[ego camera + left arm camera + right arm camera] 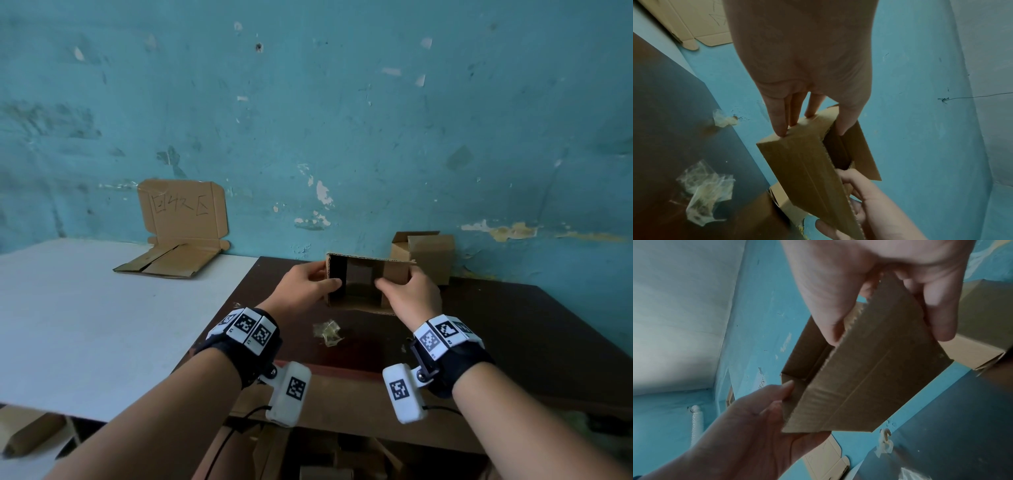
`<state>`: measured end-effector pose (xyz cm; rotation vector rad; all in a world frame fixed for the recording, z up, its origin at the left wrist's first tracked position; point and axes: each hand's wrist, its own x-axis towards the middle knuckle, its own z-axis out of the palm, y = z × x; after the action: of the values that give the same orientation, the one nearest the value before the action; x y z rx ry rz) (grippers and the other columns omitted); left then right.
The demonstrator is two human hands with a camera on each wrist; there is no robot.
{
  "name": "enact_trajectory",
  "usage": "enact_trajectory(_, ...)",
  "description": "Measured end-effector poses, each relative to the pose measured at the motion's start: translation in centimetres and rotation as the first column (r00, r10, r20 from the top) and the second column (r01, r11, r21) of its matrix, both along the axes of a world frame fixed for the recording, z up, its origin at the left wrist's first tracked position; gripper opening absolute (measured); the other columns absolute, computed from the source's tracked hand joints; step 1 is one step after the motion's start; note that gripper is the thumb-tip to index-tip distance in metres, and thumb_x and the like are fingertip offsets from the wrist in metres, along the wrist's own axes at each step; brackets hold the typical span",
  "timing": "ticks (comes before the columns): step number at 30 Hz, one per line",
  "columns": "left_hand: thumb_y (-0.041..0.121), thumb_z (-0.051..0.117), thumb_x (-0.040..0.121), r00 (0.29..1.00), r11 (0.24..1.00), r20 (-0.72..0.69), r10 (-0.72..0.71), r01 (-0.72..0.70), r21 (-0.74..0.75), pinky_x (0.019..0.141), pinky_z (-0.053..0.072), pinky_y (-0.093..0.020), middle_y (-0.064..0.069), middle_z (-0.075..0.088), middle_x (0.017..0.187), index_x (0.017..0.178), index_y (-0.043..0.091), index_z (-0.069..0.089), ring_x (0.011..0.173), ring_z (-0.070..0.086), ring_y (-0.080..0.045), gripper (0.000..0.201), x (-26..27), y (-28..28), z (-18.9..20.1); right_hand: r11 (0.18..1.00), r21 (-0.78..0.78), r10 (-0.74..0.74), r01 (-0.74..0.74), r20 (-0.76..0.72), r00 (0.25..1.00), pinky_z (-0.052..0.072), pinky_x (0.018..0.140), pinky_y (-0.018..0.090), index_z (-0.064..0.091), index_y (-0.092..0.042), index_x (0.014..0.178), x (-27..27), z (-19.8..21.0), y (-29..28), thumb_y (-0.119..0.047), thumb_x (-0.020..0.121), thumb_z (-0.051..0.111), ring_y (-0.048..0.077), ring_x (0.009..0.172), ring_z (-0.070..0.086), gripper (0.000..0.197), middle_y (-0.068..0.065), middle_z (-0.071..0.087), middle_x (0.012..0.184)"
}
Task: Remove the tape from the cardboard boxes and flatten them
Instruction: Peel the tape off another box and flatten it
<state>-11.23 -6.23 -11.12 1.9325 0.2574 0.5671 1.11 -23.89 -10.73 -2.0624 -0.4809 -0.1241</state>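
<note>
I hold a small brown cardboard box [366, 281] above the dark table [513, 325], its open end facing me. My left hand [310, 286] grips its left wall, thumb inside and fingers outside. My right hand [407, 291] grips the right wall the same way. In the left wrist view the box [813, 165] hangs from my left fingers [780, 123]. In the right wrist view the box [869, 382] is pinched by my right thumb and fingers [941, 318]. A crumpled wad of clear tape [328, 331] lies on the table below the box.
A second open box [428, 255] stands at the back of the dark table against the blue wall. On the white table [85, 308] to the left lie flattened cardboard pieces [168, 262], with a marked cardboard sheet [183, 210] leaning on the wall.
</note>
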Motion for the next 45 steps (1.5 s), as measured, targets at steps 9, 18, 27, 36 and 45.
enact_trajectory(9,0.01,0.063,0.09,0.994,0.993,-0.012,0.108,-0.108,0.039,0.074,0.05,-0.03,0.011,0.07,0.076,0.09,0.024,0.072,0.079,0.064,-0.018,0.016,-0.2,1.1,-0.3,0.983,0.074,0.171,-0.166,-0.062,0.983,0.047,0.064,0.034,0.067,-0.007,0.093,-1.1,0.3,-0.3,-0.025,0.092,0.06,0.025,0.072,0.061,0.019,0.008,0.065,0.077)
enact_trajectory(18,0.001,0.06,0.088,0.991,0.991,-0.005,0.135,-0.135,-0.01,0.06,0.042,-0.025,0.017,0.063,0.06,0.079,0.024,0.065,0.063,0.056,-0.012,0.025,-0.5,1.4,-0.6,0.964,0.172,0.226,-0.201,-0.137,0.965,0.032,0.058,0.032,0.048,-0.01,0.077,-1.3,0.5,-0.5,-0.013,0.097,0.053,0.019,0.061,0.042,0.02,0.004,0.043,0.065)
enact_trajectory(27,-0.018,0.039,0.074,0.998,0.951,0.044,0.049,-0.033,-0.308,0.063,0.051,-0.023,-0.011,0.07,0.106,0.125,-0.003,0.062,0.086,0.069,-0.014,0.058,-1.0,1.0,-0.3,0.874,0.3,0.436,-0.383,-0.133,0.89,0.044,0.1,0.035,0.055,-0.022,0.139,-1.3,0.6,-1.5,-0.019,0.082,0.055,0.018,0.12,0.057,0.056,0.0,0.064,0.127)
enact_trajectory(36,0.021,0.041,0.108,0.964,0.877,0.052,0.262,-0.215,-0.43,0.056,0.053,-0.026,-0.009,0.063,0.104,0.117,0.005,0.057,0.081,0.065,-0.02,0.023,-0.4,1.6,-0.2,0.881,0.389,0.334,-0.269,-0.108,0.937,0.046,0.101,0.038,0.066,-0.015,0.115,0.0,0.3,-0.9,-0.031,0.11,0.035,0.02,0.117,0.061,0.035,0.002,0.067,0.117)
enact_trajectory(45,-0.02,0.05,0.091,0.971,0.979,0.173,0.163,-0.138,-0.15,0.087,0.059,-0.035,-0.004,0.062,0.105,0.133,0.024,0.061,0.102,0.07,-0.02,0.062,0.0,1.5,0.2,0.916,0.333,0.263,-0.222,-0.085,0.961,0.047,0.109,0.042,0.048,-0.021,0.148,1.1,-0.7,-0.3,-0.011,0.105,0.05,0.016,0.124,0.059,0.044,-0.005,0.06,0.135)
